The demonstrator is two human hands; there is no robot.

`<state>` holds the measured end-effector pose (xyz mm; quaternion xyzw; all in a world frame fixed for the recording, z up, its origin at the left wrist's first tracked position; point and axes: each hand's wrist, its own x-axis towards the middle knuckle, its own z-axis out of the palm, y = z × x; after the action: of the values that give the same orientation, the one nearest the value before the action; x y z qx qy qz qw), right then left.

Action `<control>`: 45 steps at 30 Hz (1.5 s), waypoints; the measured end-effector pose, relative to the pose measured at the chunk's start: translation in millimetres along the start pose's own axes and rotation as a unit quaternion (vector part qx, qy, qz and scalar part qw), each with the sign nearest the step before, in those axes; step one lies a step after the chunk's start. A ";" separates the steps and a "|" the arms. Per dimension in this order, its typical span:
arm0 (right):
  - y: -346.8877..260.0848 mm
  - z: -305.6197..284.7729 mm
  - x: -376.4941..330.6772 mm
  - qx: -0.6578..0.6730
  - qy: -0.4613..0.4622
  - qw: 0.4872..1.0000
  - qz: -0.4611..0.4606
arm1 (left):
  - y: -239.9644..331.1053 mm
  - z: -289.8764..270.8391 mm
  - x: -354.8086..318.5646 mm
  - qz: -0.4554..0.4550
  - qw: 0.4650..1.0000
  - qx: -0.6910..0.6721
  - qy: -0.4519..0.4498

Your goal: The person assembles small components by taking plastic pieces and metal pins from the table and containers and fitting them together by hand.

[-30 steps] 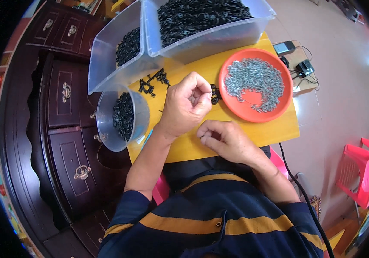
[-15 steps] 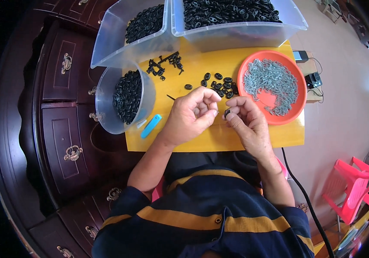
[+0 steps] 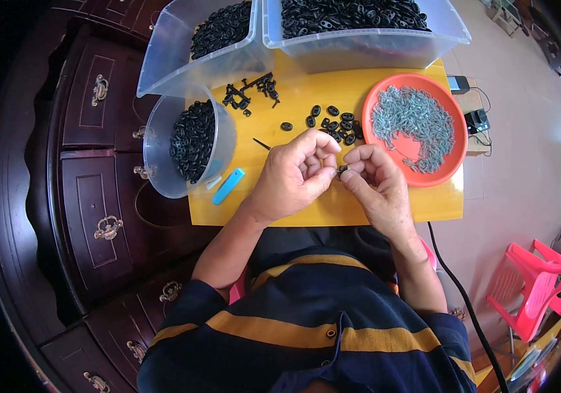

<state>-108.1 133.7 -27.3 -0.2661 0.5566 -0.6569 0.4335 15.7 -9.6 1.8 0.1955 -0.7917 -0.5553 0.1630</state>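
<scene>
My left hand (image 3: pixel 300 171) is closed in a pinch over the yellow board (image 3: pixel 418 206), thumb and forefinger together. A thin silver bit, apparently a small screw (image 3: pixel 337 171), just shows at its fingertips. Close beside it, my right hand (image 3: pixel 380 190) pinches a small black plastic piece (image 3: pixel 343 169) between thumb and forefinger. The screw's tip points at that piece; whether they touch is too small to tell. Beyond my fingers lie several loose oval black two-hole pieces (image 3: pixel 333 124). An orange-red bowl (image 3: pixel 460 147) of silver screws (image 3: pixel 418 121) stands right of them.
Clear plastic tubs (image 3: pixel 385 47) heaped with black pieces line the far edge. A round clear container (image 3: pixel 225 141) of black parts stands at left. A light-blue handled tool (image 3: pixel 229 187), a thin black stick (image 3: pixel 261 143) and black plastic scraps (image 3: pixel 251 92) lie on the board.
My hands have come slightly closer together, bringing the black piece up to the screw at my left fingertips. Both hands keep their pinch. The whole view has shifted slightly.
</scene>
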 end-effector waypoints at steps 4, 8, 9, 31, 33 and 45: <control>1.9 -1.2 0.7 -0.025 0.000 1.000 -0.004 | 2.0 1.7 -0.5 0.009 1.000 0.013 -0.001; 0.6 -0.2 -0.5 -0.054 0.005 0.998 -0.020 | 8.6 2.4 -1.5 -0.012 0.999 0.048 -0.006; 1.8 -0.2 -0.5 -0.065 0.009 0.997 -0.031 | 8.1 2.7 -1.6 -0.012 0.999 0.048 -0.004; -5.4 -16.9 4.6 0.144 0.084 0.985 -0.038 | -12.4 -15.6 2.8 -0.003 0.987 0.148 0.056; -5.4 -20.3 5.5 0.151 0.084 0.984 -0.047 | -16.7 -12.6 5.5 0.067 0.966 0.244 0.048; -6.4 -22.6 6.3 0.186 0.105 0.975 -0.053 | -41.7 13.3 21.2 0.115 0.905 0.409 0.038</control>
<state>-131.7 139.6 -27.3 -0.1390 0.4524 -0.7951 0.3792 -3.7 -21.9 -41.0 0.1737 -0.9595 -0.1529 0.1609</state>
